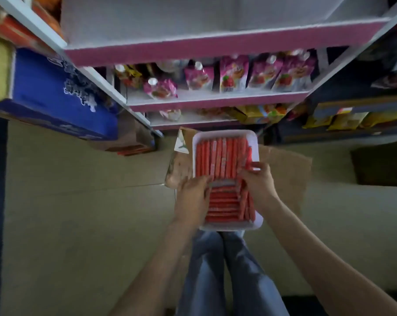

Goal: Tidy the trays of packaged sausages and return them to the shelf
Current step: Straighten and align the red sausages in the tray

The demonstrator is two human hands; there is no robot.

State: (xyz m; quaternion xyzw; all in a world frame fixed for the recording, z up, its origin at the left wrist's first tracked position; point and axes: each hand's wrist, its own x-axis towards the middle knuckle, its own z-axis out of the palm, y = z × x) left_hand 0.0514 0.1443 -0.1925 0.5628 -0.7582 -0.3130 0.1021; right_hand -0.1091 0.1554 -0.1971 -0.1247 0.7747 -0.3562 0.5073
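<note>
Sausages [220,156] fill the white tray [227,134] on cardboard [284,165] before the shelf [215,101]; left hand [193,197] presses them flat-fingered, right hand [257,181] pinches one; blue carton [56,99] crowds left.

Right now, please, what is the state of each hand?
Left hand: open, fingers flat on the sausages in the white tray.
Right hand: closed, pinches a single sausage at the tray's right side.
</note>
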